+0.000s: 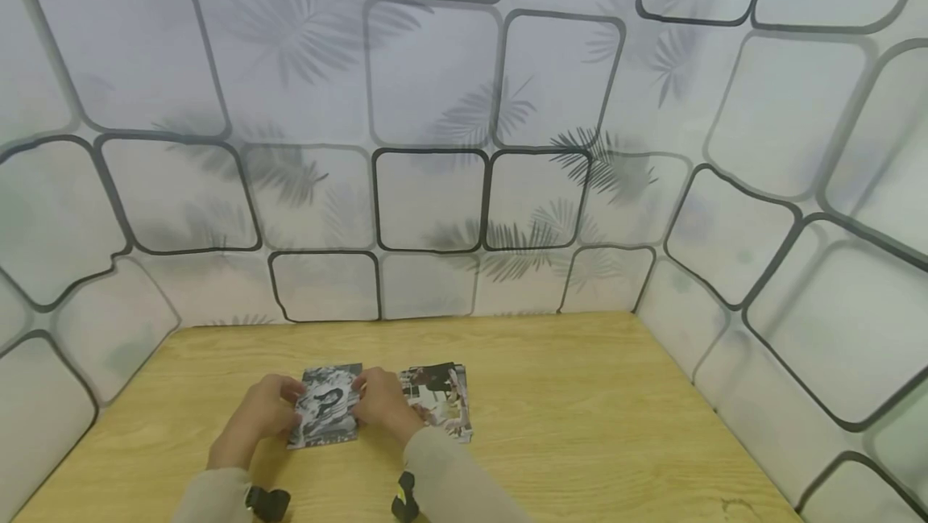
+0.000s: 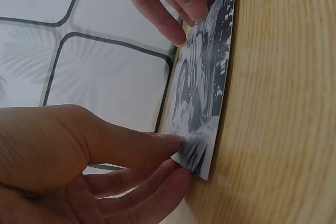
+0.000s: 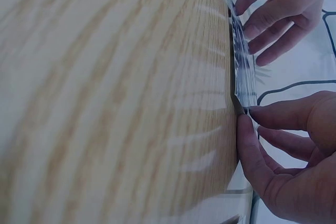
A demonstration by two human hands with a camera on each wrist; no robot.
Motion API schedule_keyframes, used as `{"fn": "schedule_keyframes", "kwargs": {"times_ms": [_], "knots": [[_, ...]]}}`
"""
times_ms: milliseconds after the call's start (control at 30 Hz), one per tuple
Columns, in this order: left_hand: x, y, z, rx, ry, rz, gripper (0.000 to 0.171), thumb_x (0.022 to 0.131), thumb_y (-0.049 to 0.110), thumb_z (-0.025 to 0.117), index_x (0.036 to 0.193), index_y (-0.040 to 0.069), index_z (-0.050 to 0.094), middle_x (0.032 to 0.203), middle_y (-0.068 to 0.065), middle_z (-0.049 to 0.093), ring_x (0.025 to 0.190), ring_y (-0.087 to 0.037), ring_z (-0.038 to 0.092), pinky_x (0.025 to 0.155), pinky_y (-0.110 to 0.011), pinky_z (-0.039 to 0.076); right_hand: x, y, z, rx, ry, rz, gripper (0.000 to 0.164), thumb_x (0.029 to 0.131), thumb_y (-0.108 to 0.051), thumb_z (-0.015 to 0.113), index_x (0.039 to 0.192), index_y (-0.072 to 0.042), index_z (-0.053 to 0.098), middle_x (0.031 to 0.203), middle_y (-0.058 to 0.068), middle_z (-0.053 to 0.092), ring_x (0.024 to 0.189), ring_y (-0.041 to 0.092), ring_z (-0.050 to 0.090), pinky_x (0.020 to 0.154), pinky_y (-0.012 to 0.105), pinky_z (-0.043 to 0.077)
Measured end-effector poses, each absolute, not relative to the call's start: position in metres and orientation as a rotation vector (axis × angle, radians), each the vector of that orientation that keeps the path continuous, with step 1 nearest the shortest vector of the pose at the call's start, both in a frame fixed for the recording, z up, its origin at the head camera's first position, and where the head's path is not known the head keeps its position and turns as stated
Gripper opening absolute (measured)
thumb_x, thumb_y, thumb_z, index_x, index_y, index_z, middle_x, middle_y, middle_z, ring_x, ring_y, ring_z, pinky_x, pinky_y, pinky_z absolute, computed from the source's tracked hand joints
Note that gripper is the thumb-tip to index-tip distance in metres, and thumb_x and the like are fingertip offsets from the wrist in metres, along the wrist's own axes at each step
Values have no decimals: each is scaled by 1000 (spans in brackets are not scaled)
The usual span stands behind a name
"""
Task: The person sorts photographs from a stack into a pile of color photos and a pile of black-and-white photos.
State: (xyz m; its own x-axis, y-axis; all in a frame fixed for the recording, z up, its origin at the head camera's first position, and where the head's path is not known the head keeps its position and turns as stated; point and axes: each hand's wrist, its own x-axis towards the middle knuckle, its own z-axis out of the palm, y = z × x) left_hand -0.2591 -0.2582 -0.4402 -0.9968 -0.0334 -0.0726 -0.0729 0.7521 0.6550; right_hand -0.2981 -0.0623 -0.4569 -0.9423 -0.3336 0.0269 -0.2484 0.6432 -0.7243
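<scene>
A black-and-white photo lies at the table's left of centre, between the two hands, with a figure in the picture. My left hand pinches its left edge; in the left wrist view the thumb lies on the picture side and the fingers are at the edge beneath. My right hand holds the right edge; the right wrist view shows a corner between thumb and finger, slightly raised off the wood. Just right of that hand lies a small stack of photos, colour print uppermost, partly covered by the right hand and wrist.
The wood-grain table stretches to the right of the stack. Behind it and along both sides stands a pale cloth wall with dark rounded squares and leaf prints. Each wrist carries a black strapped device.
</scene>
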Motion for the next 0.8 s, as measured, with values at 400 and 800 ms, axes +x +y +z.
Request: {"fn": "schedule_keyframes", "kwargs": {"times_ms": [400, 800], "knots": [[-259, -260, -441, -74, 2917, 1019, 41, 76, -7, 75, 115, -11, 67, 109, -32, 69, 100, -42, 67, 88, -56, 57, -297, -64, -461, -493, 2777, -1176, 31, 78, 2, 81, 108, -2, 76, 82, 3, 69, 68, 8, 56, 59, 19, 51], [-258, -260, -441, -69, 2923, 1048, 40, 73, -7, 75, 113, -11, 67, 108, -32, 67, 95, -40, 67, 72, -44, 61, -295, -64, -456, -443, 2739, -1172, 34, 78, 3, 80, 111, -6, 75, 94, 6, 73, 85, 16, 67, 69, 27, 60]]}}
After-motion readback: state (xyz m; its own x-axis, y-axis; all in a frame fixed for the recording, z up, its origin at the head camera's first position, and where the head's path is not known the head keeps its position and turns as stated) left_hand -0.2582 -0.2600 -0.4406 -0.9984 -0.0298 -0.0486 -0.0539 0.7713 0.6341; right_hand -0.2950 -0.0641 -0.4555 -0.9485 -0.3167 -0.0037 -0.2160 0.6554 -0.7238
